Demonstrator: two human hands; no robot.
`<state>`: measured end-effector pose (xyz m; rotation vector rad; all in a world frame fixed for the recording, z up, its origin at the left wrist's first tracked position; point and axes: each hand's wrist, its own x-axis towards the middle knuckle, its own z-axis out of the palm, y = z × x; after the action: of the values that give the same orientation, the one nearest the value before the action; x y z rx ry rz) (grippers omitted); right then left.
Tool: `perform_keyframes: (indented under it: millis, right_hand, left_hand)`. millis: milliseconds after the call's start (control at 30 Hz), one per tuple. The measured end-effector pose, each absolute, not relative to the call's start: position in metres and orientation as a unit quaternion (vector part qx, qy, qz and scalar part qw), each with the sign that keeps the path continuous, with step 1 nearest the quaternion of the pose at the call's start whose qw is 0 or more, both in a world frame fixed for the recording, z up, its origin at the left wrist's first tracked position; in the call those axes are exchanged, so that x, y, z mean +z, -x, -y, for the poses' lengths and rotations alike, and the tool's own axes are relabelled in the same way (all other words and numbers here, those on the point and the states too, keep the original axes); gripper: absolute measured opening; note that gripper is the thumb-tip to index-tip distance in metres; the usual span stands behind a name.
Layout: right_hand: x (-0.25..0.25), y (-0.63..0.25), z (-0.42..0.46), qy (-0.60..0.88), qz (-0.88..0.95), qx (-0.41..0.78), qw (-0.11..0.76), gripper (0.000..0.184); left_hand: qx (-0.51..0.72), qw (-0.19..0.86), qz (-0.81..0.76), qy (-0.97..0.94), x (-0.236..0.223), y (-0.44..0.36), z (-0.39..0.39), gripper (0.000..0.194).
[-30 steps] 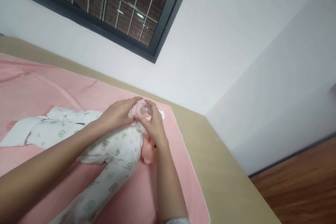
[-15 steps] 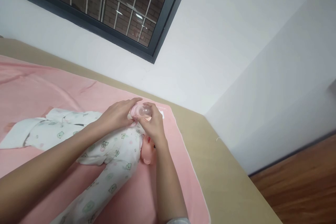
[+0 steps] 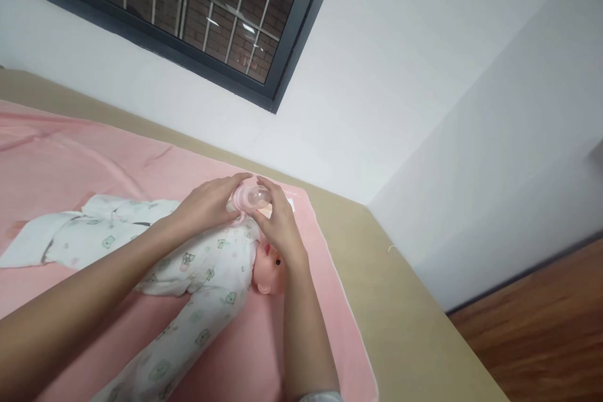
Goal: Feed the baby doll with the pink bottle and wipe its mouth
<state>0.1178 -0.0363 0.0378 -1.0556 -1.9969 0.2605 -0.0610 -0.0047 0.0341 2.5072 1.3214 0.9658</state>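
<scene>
A small baby bottle (image 3: 240, 200) with a pink collar and a clear domed cap (image 3: 258, 197) is held above the doll's chest. My left hand (image 3: 210, 202) wraps round the bottle's pink end, thumb below and fingers above. Around the clear cap curve the thumb and fingers of my right hand (image 3: 281, 223). Beneath my arms a baby doll (image 3: 207, 264) lies on its back in white clothes with green animal prints. Its head (image 3: 268, 270) points right and is partly hidden by my right hand and forearm.
The doll lies on a pink blanket (image 3: 325, 301) spread over a beige table top (image 3: 377, 301). A white wall (image 3: 348, 107) with a dark-framed window (image 3: 277, 69) rises behind. Brown wood (image 3: 551, 320) shows at the lower right, beyond the table's edge.
My right hand has shifted slightly, its fingers and thumb spreading a little around the clear cap. More of the doll's face, with one eye, now shows. My left hand has hardly moved.
</scene>
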Motion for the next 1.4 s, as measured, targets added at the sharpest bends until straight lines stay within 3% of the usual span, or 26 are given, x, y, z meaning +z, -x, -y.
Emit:
perform_keyframes:
  millis: [167,433,767,1400]
  right_hand:
    - [0.0378,-0.1172,0.0359,0.433,0.787,0.088,0.431,0.050]
    - [0.0385,-0.1189,0.0371,0.441,0.788,0.098,0.419,0.058]
    - [0.0402,-0.1183,0.0384,0.451,0.784,0.098,0.415,0.049]
    - [0.0404,-0.1167,0.0392,0.463,0.772,0.110,0.421,0.049]
  left_hand:
    - [0.324,0.073,-0.438,-0.835,0.0329,0.0616,0.0042,0.067]
    - [0.316,0.077,-0.441,-0.837,0.0323,0.0610,0.0052,0.069]
    - [0.307,0.081,-0.443,-0.838,0.0335,0.0601,0.0071,0.069]
    - [0.310,0.072,-0.435,-0.842,0.0320,0.0600,0.0064,0.066]
